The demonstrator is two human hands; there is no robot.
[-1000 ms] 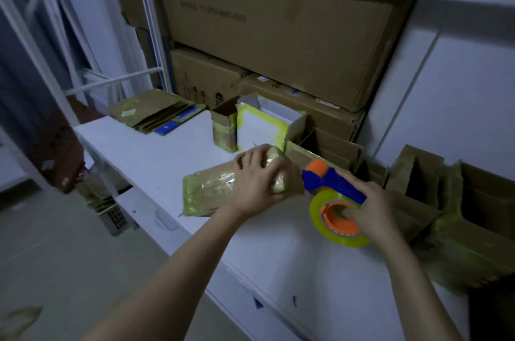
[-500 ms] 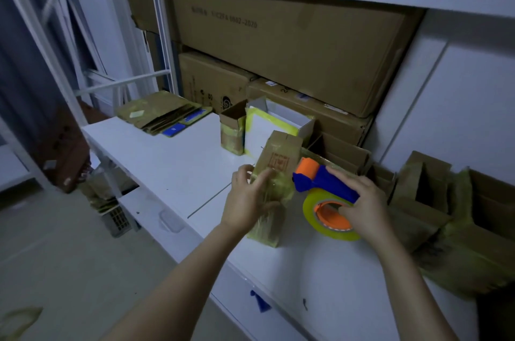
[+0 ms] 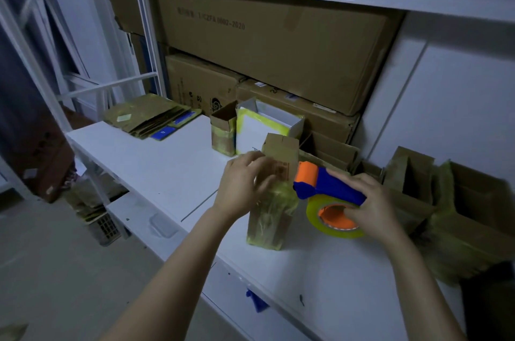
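Note:
A small cardboard box (image 3: 274,207), wrapped in yellowish tape, stands on end on the white table (image 3: 156,165). My left hand (image 3: 245,184) lies against its left side near the top, fingers curled on it. Just right of the box, my right hand (image 3: 370,207) grips a blue and orange tape dispenser (image 3: 326,187) with a yellow tape roll (image 3: 331,218). The dispenser's orange roller touches the box's upper right side.
Behind the box stand a small taped carton (image 3: 223,131) and an open white box (image 3: 267,129). Flattened cartons (image 3: 150,115) lie at the table's far left. Large cardboard boxes (image 3: 273,45) fill the shelf behind. More taped cartons (image 3: 459,201) crowd the right end.
The box lay flat a second ago; my left hand has stood it on end. The dispenser has stayed close to its right side, roller now against the upper part.

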